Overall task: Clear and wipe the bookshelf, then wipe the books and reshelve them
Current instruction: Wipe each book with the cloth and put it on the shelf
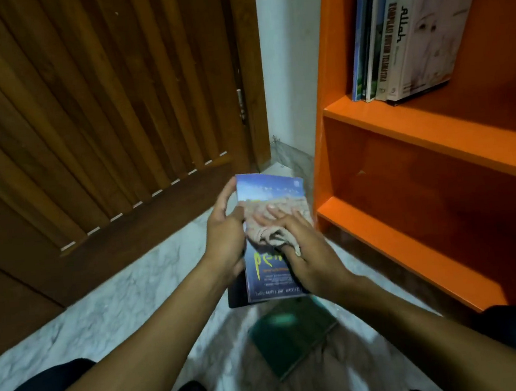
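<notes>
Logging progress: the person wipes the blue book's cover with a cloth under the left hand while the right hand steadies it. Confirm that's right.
Hands are swapped. In the head view the cloth lies under the right hand, wiping the blue book, while the left hand steadies its edge.

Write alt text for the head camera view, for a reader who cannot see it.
A person's left hand grips the edge of a blue book while the right hand presses a beige cloth on its cover. A green book lies on the marble floor below; right, an orange bookshelf holds upright books.
</notes>
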